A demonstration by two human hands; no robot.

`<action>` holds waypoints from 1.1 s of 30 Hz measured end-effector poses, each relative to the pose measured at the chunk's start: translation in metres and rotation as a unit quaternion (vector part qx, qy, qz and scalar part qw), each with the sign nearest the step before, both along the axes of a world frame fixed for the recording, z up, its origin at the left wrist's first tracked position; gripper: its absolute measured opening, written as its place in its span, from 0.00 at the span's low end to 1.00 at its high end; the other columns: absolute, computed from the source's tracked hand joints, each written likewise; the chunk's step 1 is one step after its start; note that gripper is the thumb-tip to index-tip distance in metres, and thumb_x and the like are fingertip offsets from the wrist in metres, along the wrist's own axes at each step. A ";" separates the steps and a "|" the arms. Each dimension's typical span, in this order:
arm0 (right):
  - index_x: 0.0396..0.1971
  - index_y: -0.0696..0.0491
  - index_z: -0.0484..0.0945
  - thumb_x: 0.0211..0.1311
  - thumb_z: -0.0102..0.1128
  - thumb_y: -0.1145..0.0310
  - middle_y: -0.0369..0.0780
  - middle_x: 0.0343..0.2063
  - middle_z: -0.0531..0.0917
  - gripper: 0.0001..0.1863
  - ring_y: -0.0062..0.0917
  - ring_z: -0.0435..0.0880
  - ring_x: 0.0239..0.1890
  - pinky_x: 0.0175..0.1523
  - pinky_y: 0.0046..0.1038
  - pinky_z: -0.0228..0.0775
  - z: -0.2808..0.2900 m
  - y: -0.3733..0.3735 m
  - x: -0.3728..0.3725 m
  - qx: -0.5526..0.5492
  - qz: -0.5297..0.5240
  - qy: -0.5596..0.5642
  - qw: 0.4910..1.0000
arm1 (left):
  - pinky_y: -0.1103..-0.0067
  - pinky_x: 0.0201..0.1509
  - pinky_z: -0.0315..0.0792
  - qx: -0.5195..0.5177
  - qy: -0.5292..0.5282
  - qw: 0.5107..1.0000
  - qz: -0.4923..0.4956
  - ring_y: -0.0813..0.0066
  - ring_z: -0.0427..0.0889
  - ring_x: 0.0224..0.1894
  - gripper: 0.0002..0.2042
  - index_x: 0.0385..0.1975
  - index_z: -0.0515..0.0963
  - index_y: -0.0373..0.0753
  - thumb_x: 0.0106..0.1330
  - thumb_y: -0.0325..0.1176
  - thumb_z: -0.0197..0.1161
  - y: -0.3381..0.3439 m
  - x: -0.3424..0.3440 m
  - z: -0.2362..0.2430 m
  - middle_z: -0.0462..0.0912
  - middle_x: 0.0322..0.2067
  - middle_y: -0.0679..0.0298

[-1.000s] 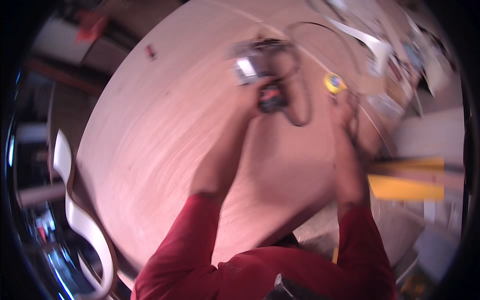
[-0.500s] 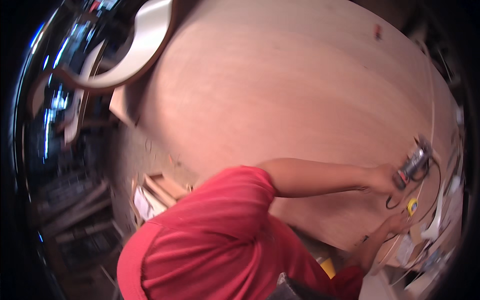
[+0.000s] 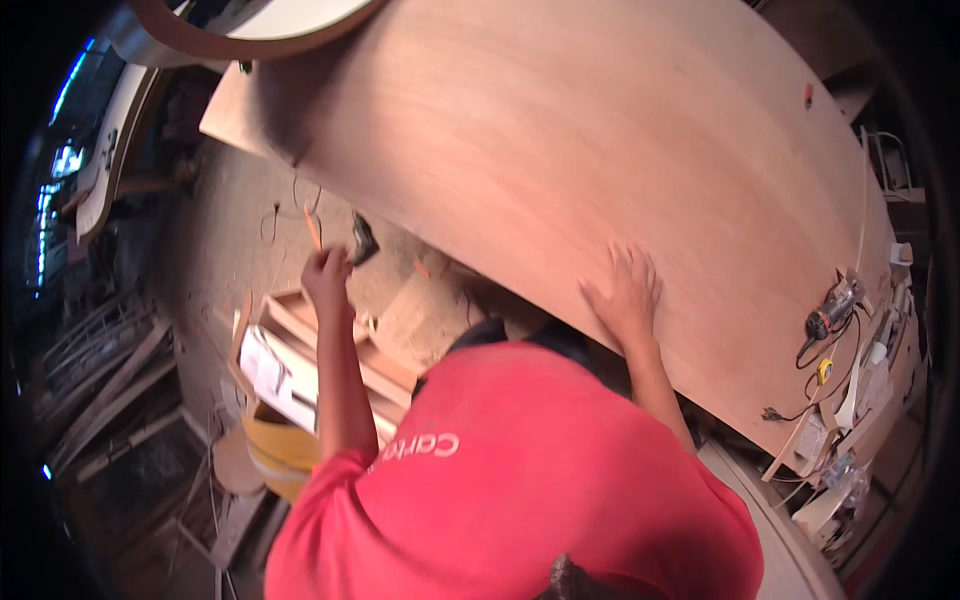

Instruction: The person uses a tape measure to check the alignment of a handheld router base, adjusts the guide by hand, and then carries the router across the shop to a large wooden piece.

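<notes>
My left hand point(image 3: 328, 278) is raised off the near edge of the board, over the floor side. Its fingers are closed round a thin orange pencil point(image 3: 312, 225) that points up and away. My right hand point(image 3: 626, 297) lies flat with spread fingers on a large pale plywood sheet point(image 3: 500, 140), close to its near edge. To the right on the sheet rest a dark corded power tool point(image 3: 835, 308), which looks like a small router, and a yellow tape measure point(image 3: 825, 372). Neither hand touches them.
A curved white-topped piece point(image 3: 290, 22) overhangs the sheet's far left. Below on the floor are a black cordless drill point(image 3: 363, 240), an open wooden frame point(image 3: 290, 372) and a yellow bucket point(image 3: 275, 450). Offcuts crowd the right edge. A small red object point(image 3: 808, 95) sits far right.
Both hands have left the power tool and tape measure at the right. The left hand has swung far left and now holds a pencil; the right lies on the sheet. The view has shifted.
</notes>
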State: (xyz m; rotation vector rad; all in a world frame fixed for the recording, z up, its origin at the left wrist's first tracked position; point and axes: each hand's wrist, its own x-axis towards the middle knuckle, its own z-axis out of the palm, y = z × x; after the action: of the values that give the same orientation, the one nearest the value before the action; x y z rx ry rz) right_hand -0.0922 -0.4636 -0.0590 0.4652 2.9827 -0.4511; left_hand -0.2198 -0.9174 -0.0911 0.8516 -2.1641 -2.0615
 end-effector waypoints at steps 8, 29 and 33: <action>0.71 0.43 0.68 0.61 0.67 0.44 0.47 0.75 0.60 0.40 0.47 0.48 0.80 0.77 0.66 0.33 -0.047 -0.014 0.021 0.079 -0.070 0.081 0.991 | 0.76 0.43 0.76 -0.075 0.029 0.988 0.129 0.75 0.82 0.41 0.17 0.49 0.80 0.32 0.67 0.36 0.73 -0.140 -0.022 -0.066 0.84 0.41 0.62; 0.64 0.50 0.76 0.63 0.57 0.43 0.51 0.69 0.68 0.35 0.51 0.59 0.74 0.78 0.61 0.39 -0.052 -0.051 0.019 0.107 -0.098 0.104 0.984 | 0.53 0.82 0.44 -0.413 -0.136 0.898 -0.071 0.45 0.40 0.82 0.56 0.80 0.46 0.42 0.59 0.68 0.65 -0.129 -0.333 -0.095 0.42 0.80 0.41; 0.62 0.52 0.77 0.65 0.53 0.52 0.51 0.67 0.71 0.29 0.49 0.61 0.73 0.77 0.58 0.43 -0.028 -0.090 0.025 0.145 -0.152 0.082 0.974 | 0.51 0.81 0.45 -0.406 -0.144 0.898 -0.090 0.46 0.40 0.82 0.55 0.80 0.46 0.39 0.60 0.64 0.65 -0.112 -0.337 -0.083 0.42 0.79 0.42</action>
State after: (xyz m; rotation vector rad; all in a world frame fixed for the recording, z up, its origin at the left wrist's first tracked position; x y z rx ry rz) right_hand -0.0672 -0.5536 -0.0866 0.9642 3.1588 -0.0716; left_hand -0.5569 -1.0298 -0.1738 0.8713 -2.9592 -0.8817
